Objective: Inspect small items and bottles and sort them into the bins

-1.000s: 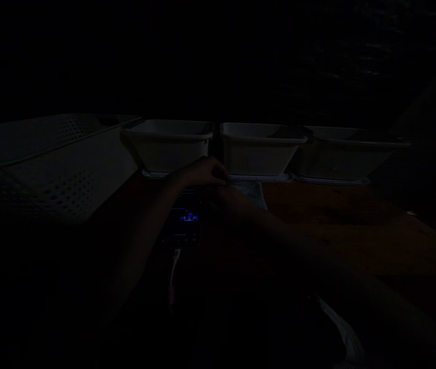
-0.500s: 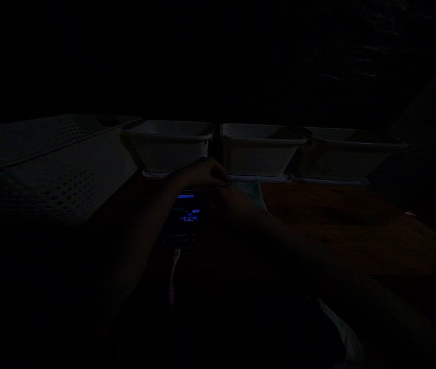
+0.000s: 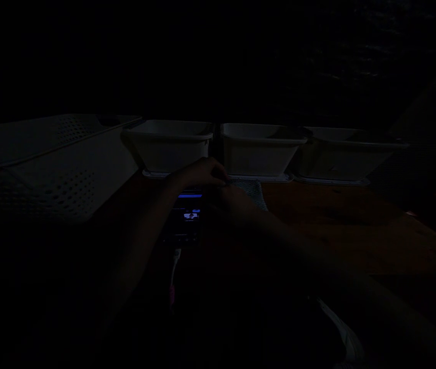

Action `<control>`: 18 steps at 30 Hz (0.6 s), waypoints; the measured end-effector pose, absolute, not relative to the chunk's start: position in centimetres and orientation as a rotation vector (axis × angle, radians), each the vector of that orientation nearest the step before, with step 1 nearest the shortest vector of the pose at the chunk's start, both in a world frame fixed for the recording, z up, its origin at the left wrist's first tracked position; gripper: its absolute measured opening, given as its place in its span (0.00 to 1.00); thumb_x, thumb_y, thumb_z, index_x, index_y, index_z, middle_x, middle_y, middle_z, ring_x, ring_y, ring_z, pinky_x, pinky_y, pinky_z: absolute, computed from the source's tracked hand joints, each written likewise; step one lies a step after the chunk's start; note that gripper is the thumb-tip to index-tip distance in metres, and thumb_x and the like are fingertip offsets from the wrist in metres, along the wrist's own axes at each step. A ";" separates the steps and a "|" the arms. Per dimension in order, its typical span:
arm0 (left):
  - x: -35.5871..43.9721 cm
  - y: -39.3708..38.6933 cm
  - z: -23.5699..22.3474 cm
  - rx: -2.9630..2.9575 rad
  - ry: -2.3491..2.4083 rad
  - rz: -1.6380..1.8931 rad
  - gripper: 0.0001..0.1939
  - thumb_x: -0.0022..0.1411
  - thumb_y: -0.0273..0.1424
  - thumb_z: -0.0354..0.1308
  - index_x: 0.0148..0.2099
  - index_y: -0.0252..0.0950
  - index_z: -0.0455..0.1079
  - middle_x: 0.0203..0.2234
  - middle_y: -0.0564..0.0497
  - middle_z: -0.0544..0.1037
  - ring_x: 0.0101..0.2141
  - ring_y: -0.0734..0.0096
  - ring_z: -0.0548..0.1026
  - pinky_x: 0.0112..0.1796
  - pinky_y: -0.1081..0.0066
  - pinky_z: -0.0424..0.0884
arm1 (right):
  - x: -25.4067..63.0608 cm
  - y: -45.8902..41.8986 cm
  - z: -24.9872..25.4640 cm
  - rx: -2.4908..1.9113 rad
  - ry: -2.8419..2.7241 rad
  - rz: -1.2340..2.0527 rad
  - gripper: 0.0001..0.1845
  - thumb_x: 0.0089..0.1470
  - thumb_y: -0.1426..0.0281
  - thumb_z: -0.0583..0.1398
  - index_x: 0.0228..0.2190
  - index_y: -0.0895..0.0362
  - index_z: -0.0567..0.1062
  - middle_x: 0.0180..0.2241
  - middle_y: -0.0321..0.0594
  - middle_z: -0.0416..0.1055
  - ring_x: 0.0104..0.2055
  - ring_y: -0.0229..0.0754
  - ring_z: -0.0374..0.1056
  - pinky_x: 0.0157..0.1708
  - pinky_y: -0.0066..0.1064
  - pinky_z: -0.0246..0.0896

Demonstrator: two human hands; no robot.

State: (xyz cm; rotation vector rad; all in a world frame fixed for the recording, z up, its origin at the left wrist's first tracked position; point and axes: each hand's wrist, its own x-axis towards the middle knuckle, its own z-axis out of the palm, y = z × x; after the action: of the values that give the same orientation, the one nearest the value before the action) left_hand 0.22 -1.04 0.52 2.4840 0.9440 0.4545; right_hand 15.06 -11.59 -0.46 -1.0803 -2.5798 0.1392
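The scene is very dark. My left hand (image 3: 205,173) is bent at the wrist, its fingers curled down and closed near the fingertips of my right hand. Just below and right of it, my right hand (image 3: 233,201) also has its fingers drawn together. Whatever lies between the fingers is hidden in shadow. Beside my left forearm lies a phone (image 3: 181,225) with a lit screen, partly covered by that arm. A white charging cable (image 3: 174,266) leads from its lower end. A textured greyish cloth (image 3: 254,190) lies behind my right hand.
Three light plastic bins, a left one (image 3: 175,152), a middle one (image 3: 260,156) and a right one (image 3: 337,161), stand in a row at the back of the wooden table (image 3: 356,220). A large perforated basket (image 3: 114,159) stands at the left.
The picture on the phone screen has changed, and a blue bar now shows near its top. Both hands stay in almost the same place.
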 end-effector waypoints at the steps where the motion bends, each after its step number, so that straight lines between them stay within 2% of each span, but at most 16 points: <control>1: 0.2 -1.1 0.6 2.484 0.946 0.454 0.15 0.52 0.32 0.58 0.43 0.33 0.73 0.39 0.48 0.77 0.40 0.66 0.74 0.43 0.71 0.66 | 15.1 -11.6 -0.3 -1.085 -2.571 0.131 0.15 0.56 0.68 0.50 0.37 0.61 0.74 0.37 0.44 0.73 0.34 0.40 0.67 0.32 0.28 0.56; 10: 0.5 -2.0 1.1 2.502 1.079 0.449 0.13 0.50 0.25 0.55 0.40 0.31 0.73 0.34 0.48 0.78 0.34 0.68 0.75 0.34 0.73 0.67 | 19.2 -8.9 2.0 -1.416 -2.220 -0.056 0.15 0.55 0.67 0.53 0.40 0.58 0.74 0.35 0.46 0.73 0.36 0.44 0.69 0.34 0.31 0.59; 15: 0.5 -1.7 1.1 2.559 0.994 0.435 0.13 0.53 0.31 0.57 0.42 0.35 0.73 0.37 0.51 0.78 0.38 0.68 0.75 0.38 0.73 0.67 | 23.1 -5.8 1.2 -1.269 -2.281 -0.049 0.18 0.46 0.70 0.62 0.42 0.59 0.73 0.41 0.45 0.73 0.42 0.43 0.69 0.39 0.30 0.62; 18: 0.5 -1.6 1.1 2.585 0.968 0.443 0.13 0.53 0.33 0.58 0.42 0.36 0.73 0.38 0.51 0.78 0.40 0.68 0.74 0.40 0.72 0.66 | 23.8 -5.0 0.6 -1.267 -2.417 0.062 0.19 0.47 0.74 0.61 0.44 0.59 0.73 0.42 0.44 0.73 0.43 0.41 0.69 0.41 0.28 0.62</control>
State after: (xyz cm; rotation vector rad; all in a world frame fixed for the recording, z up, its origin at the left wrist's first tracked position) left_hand 0.49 -1.60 1.11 2.5849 0.9681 0.4428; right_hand 23.85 -4.99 0.64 -1.2671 -2.4165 0.0624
